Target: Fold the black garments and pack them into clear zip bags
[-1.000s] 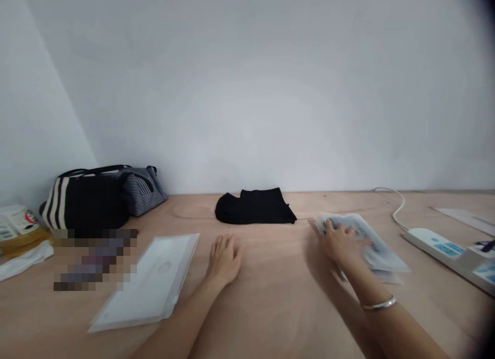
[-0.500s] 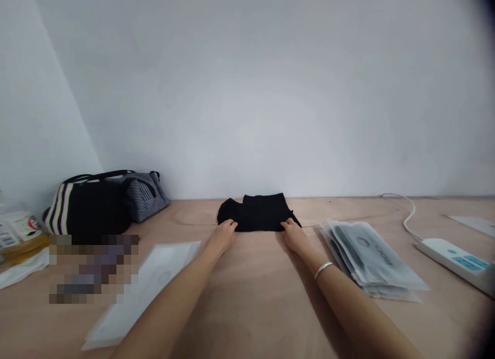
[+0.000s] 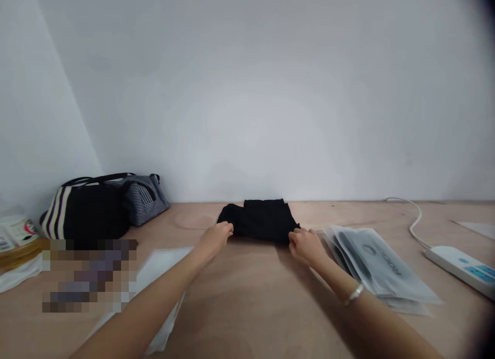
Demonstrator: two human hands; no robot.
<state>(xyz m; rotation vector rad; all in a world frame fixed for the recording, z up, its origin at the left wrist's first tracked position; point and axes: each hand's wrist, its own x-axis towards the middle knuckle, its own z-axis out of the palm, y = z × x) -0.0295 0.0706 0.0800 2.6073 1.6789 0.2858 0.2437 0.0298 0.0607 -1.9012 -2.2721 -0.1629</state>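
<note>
Plain white wall (image 3: 247, 91) across far side, 2nd white wall (image 3: 42, 127) meeting it at far-left corner. Light wood table top, prob. plywood (image 3: 247, 317), running right up to far wall. White power strip (image 3: 460, 266) + cord on table, far right. Soft, even light, brightest mid-wall, dimmer twd. corner.

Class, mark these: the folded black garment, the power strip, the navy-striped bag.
Folded black garment (image 3: 260, 219), head view, top fold.
Power strip (image 3: 456, 263), head view, white casing.
Navy-striped bag (image 3: 144, 200), head view, striped side.
</note>
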